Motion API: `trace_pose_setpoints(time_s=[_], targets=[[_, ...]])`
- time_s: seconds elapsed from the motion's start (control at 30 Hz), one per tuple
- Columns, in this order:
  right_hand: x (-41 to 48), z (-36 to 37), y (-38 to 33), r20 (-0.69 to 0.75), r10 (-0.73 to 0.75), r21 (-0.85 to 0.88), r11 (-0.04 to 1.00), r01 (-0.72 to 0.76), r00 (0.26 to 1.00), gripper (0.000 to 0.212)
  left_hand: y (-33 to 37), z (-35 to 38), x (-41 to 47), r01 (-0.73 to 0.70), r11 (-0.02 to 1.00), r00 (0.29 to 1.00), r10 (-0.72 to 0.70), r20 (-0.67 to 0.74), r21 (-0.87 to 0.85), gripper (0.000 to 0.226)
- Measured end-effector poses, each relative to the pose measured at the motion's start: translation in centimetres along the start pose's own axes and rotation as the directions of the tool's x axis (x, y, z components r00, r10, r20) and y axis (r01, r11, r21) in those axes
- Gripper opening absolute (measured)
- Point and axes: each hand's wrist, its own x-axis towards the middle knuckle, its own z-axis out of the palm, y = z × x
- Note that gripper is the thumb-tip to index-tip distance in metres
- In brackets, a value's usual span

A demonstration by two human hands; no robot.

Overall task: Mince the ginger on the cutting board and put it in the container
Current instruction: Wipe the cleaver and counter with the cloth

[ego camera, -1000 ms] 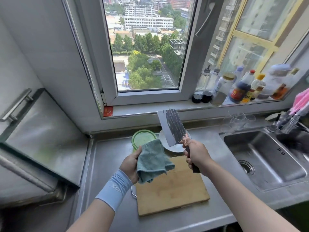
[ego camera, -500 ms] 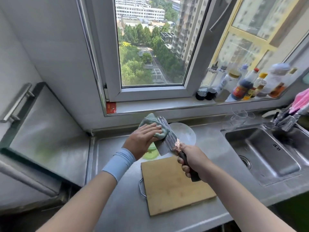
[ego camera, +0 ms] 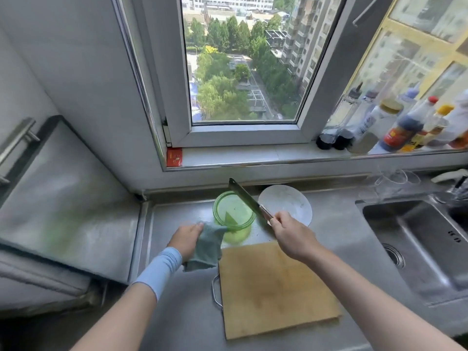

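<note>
Cloth (ego camera: 206, 247) lowered off cleaver (ego camera: 247, 197) — container (ego camera: 228, 210) translucent green.

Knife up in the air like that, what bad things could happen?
The knife in the right hand hangs over the container, so it might knock or chip the rim. The left hand, holding the cloth, is close to the blade; a careless wipe could cut it.

No lettering is legible; the red sticker (ego camera: 174, 156) and bottle labels (ego camera: 395, 137) are blurred.
</note>
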Motion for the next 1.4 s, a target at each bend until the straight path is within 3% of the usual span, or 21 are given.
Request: trace_pose_setpoints(time_s=[0.17,0.3,0.43,0.53,0.63,0.77,0.83,0.87,0.9,0.93,0.97,1.03,1.1,1.17,1.23,1.3,1.4], targets=[[7.9,2.9,1.6,-0.011,-0.253,-0.243,0.939,0.243,0.967,0.028,-1.2,2.0,0.0,0.074,0.997,0.985,-0.079,0.153,0.037,0.040],[13.5,3.8,2.7,0.016,-0.446,-0.370,0.829,0.420,0.895,0.032,-0.9,3.3,-0.3,0.146,0.987,0.966,-0.155,0.206,0.060,0.037],[16.9,5.3,3.4,0.107,-0.476,-0.447,0.761,0.470,0.873,0.026,-0.6,4.3,-0.7,0.220,0.973,0.948,-0.229,0.222,0.064,0.040],[17.8,6.6,3.8,0.096,-0.488,-0.352,0.799,0.488,0.868,0.023,-0.9,4.6,-0.7,0.296,0.948,0.943,-0.271,0.195,-0.116,0.034],[18.0,7.2,3.9,0.092,-0.485,-0.299,0.820,0.489,0.870,0.022,-0.9,4.8,-0.7,0.352,0.879,0.922,-0.266,0.283,-0.322,0.022],[16.8,7.2,3.4,0.030,-0.505,-0.337,0.807,0.485,0.862,0.031,-0.5,4.7,-0.7,0.301,0.892,0.926,-0.190,0.325,-0.336,0.014],[14.2,7.0,2.4,-0.049,-0.561,-0.173,0.820,0.546,0.826,0.035,0.2,4.8,-0.8,0.265,0.898,0.929,-0.141,0.341,-0.352,0.012],[12.4,6.9,1.6,-0.012,-0.550,0.011,0.835,0.550,0.835,0.035,0.5,4.8,-0.9,0.252,0.897,0.931,-0.122,0.345,-0.363,0.011],[10.3,6.7,0.6,0.119,-0.486,0.239,0.860,0.450,0.866,0.035,0.9,4.7,-1.0,0.230,0.902,0.935,-0.101,0.340,-0.365,0.011],[8.3,6.5,-0.2,0.296,-0.404,0.442,0.861,0.251,0.865,0.036,1.2,4.6,-1.0,0.194,0.912,0.944,-0.074,0.321,-0.360,0.012],[6.5,6.5,-0.7,0.455,-0.349,0.576,0.817,0.028,0.819,0.037,1.4,4.5,-1.1,0.138,0.931,0.955,-0.035,0.294,-0.338,0.012],[4.2,6.8,-0.3,0.618,-0.374,0.691,0.679,-0.250,0.691,0.037,1.5,4.4,-1.5,0.023,0.965,0.971,0.040,0.235,-0.260,0.009],[2.6,6.9,0.7,0.670,-0.394,0.705,0.604,-0.372,0.630,0.036,1.6,4.7,-2.5,-0.044,0.976,0.984,0.079,0.157,-0.215,0.011],[1.4,6.9,1.4,0.699,-0.355,0.687,0.572,-0.447,0.620,0.035,1.2,5.3,-3.6,-0.102,0.973,0.992,0.115,0.048,-0.207,0.017],[-0.1,7.2,1.8,0.705,-0.314,0.671,0.587,-0.454,0.636,0.027,0.3,5.9,-4.5,-0.109,0.970,0.992,0.120,0.036,-0.219,0.016],[-1.4,7.7,1.9,0.655,-0.246,0.661,0.645,-0.384,0.714,0.020,-0.6,6.2,-5.1,-0.090,0.976,0.984,0.118,0.134,-0.199,0.017],[-3.3,8.1,1.8,0.457,-0.112,0.623,0.748,-0.228,0.882,0.043,-1.9,6.1,-5.4,-0.136,0.985,0.956,0.158,0.247,-0.103,0.020]])
